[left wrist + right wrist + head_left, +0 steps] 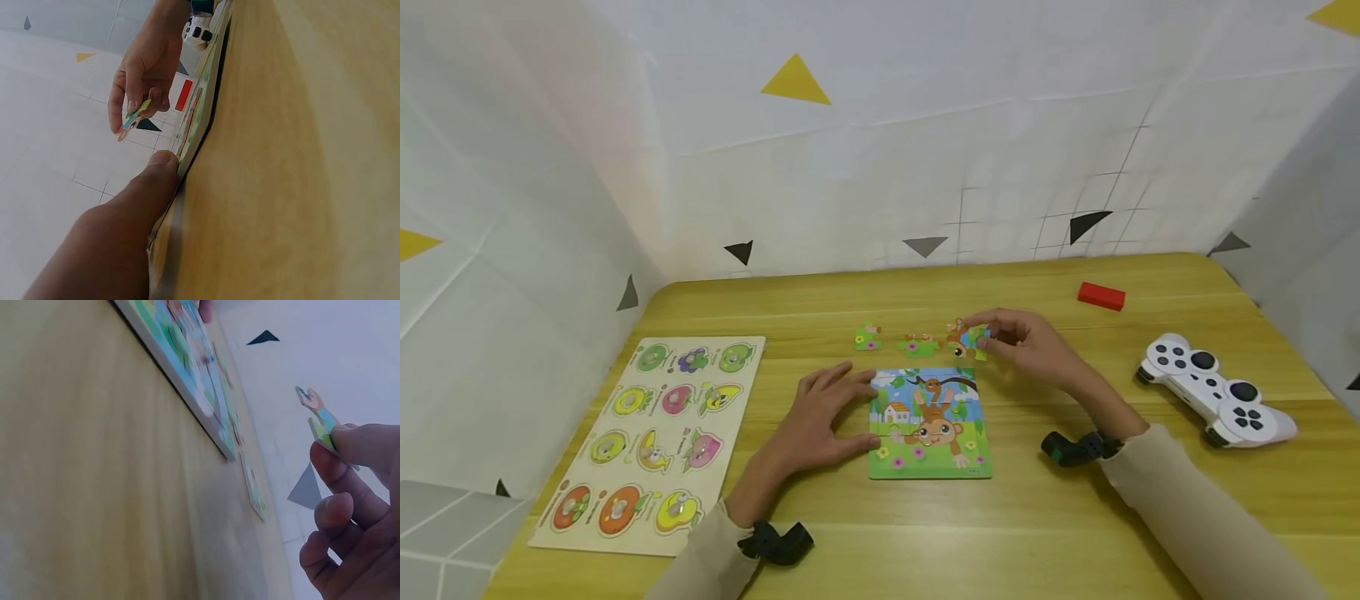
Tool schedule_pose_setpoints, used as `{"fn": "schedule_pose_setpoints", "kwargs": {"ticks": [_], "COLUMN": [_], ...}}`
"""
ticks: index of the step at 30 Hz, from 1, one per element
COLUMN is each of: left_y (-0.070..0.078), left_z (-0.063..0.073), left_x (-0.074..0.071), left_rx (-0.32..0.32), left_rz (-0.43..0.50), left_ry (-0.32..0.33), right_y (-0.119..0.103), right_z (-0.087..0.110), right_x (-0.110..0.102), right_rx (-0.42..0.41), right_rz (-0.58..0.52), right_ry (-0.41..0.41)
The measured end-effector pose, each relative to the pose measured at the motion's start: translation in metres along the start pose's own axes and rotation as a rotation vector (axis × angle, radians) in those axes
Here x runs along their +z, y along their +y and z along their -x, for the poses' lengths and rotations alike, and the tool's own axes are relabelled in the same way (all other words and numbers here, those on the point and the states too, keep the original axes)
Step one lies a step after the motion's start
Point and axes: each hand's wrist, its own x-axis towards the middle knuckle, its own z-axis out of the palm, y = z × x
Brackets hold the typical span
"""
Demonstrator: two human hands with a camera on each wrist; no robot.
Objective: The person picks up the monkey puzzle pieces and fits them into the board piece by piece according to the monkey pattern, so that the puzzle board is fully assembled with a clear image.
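Note:
A square jigsaw puzzle (pixel 929 408) with a monkey picture lies flat on the table. My left hand (pixel 820 427) rests along its left edge, thumb and fingers spread; in the left wrist view the thumb (pixel 134 206) touches the board's edge. Behind the board my right hand (pixel 1032 346) pinches a jigsaw piece (pixel 324 428) between thumb and index finger. That piece, brown, blue and green, is held above the table. Two loose pieces, one green with flowers (pixel 867 342) and a wider one (pixel 919 346), lie behind the board.
To the left lies a wooden fruit peg board (pixel 741 367). A red block (pixel 1101 297) sits at the back right, with a white game controller (pixel 1213 392) nearer the right edge. Behind the table hangs a white sheet (pixel 850 200) with triangles.

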Motion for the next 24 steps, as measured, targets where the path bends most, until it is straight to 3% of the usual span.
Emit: {"fn": "schedule_pose_setpoints", "kwargs": {"ticks": [6,24], "left_y": [0.0,0.0], "left_z": [0.0,0.001], "left_x": [0.0,0.0], "left_rx": [-0.003,-0.004], "left_rz": [-0.002,0.016], "left_ry": [-0.003,-0.003], "right_y": [-0.004,-0.014], "right_z": [0.007,0.019], "right_x": [0.008,0.026], "right_rx": [-0.045,-0.042], "right_rz": [0.005,-0.031], "right_ry": [-0.057,-0.226]}}
